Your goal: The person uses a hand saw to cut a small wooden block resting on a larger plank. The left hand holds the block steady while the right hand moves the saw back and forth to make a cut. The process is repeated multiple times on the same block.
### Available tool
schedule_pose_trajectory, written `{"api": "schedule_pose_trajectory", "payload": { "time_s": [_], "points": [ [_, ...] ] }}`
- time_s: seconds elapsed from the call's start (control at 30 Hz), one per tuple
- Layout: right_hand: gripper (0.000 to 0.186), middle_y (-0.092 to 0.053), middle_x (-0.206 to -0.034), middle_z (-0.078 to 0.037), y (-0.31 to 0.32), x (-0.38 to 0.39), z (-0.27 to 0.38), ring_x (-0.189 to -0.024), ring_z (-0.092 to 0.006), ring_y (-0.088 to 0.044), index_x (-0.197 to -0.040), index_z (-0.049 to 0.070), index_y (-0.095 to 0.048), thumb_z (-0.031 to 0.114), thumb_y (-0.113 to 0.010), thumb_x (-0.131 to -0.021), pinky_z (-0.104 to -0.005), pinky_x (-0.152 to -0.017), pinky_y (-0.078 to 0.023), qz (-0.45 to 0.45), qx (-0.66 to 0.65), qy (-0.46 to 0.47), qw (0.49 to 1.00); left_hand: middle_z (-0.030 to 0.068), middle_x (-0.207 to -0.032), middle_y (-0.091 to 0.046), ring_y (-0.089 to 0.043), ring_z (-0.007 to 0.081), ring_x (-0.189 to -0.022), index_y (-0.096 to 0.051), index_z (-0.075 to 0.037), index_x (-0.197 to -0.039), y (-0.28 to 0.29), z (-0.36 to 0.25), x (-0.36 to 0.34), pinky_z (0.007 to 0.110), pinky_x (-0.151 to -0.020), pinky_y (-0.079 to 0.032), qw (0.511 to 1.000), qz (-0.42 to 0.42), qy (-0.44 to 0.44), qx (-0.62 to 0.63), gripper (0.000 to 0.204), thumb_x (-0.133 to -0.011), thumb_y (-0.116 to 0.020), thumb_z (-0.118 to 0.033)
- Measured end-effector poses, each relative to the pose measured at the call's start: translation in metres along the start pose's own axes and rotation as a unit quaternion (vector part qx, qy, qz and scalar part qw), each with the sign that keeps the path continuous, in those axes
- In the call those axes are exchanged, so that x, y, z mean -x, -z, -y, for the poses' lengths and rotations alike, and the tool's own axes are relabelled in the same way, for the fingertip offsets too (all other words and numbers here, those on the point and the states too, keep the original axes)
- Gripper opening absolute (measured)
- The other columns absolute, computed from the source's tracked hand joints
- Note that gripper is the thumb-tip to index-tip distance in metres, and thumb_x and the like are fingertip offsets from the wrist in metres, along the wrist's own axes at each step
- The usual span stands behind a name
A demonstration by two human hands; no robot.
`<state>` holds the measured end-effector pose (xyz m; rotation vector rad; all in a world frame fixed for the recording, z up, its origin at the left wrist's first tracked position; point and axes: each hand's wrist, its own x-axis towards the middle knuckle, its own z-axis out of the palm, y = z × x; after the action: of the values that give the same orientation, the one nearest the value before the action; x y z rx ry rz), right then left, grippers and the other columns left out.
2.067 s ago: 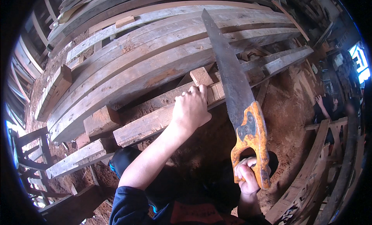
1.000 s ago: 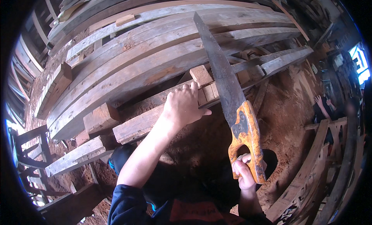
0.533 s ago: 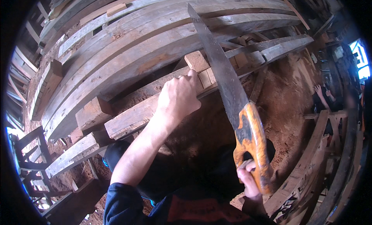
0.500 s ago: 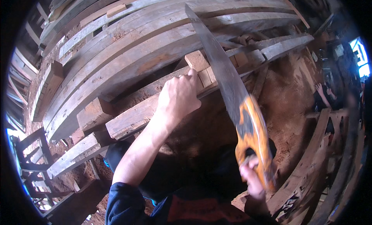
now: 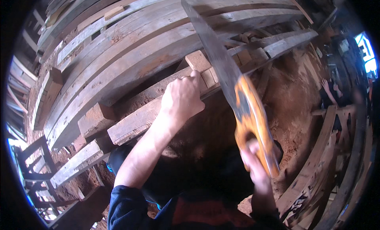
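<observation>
My right hand (image 5: 255,160) is wrapped round the yellow-orange and black handle of a handsaw (image 5: 215,52). The saw's long grey blade points away and to the left, crossing the right end of a wooden board (image 5: 136,121). My left hand (image 5: 182,97) presses down on this board with its fingers curled over the far side, where they are partly hidden. Just beyond my left fingertips sits a small wood block (image 5: 198,61). Where the blade's teeth meet the wood cannot be made out clearly.
Long thick wooden beams (image 5: 150,63) lie side by side beyond the board. A short timber (image 5: 95,120) sits under its left end. Sawdust-covered ground (image 5: 285,103) shows at right, with more planks (image 5: 312,170). Another person's hand (image 5: 327,89) appears at far right.
The saw and my right hand have moved forward and slightly left, away from my body. My left hand keeps its place on the board.
</observation>
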<state>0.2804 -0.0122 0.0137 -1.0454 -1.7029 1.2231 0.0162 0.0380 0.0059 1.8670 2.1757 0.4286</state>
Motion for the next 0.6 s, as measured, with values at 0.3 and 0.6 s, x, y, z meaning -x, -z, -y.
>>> {"api": "schedule_pose_trajectory", "payload": {
  "time_s": [0.3,0.6],
  "points": [
    [0.019,-0.061,-0.07,-0.007,0.018,0.061,-0.014,-0.061,-0.014,-0.059,-0.087,0.005,-0.055,-0.003,-0.071,-0.079,-0.0266,-0.058,-0.046,0.011,-0.094,-0.024,0.995,0.0219,-0.086,-0.068,-0.07,0.0357,-0.082,-0.051,0.004,-0.109,0.009,-0.002,-0.002,0.041,-0.073,-0.059,0.998,0.053,0.03,-0.016,0.044,-0.069,-0.063,-0.013],
    [0.02,-0.061,-0.071,-0.01,0.018,0.058,-0.032,-0.059,-0.0168,-0.06,-0.092,-0.001,-0.053,-0.009,-0.064,-0.078,-0.0286,-0.058,-0.047,0.011,-0.183,-0.006,0.983,0.0191,-0.103,-0.064,-0.065,0.0347,-0.099,-0.05,0.002,-0.116,-0.001,0.001,0.007,0.042,-0.084,-0.053,0.999,-0.022,0.026,-0.017,0.064,-0.072,-0.079,-0.033]
  ]
}}
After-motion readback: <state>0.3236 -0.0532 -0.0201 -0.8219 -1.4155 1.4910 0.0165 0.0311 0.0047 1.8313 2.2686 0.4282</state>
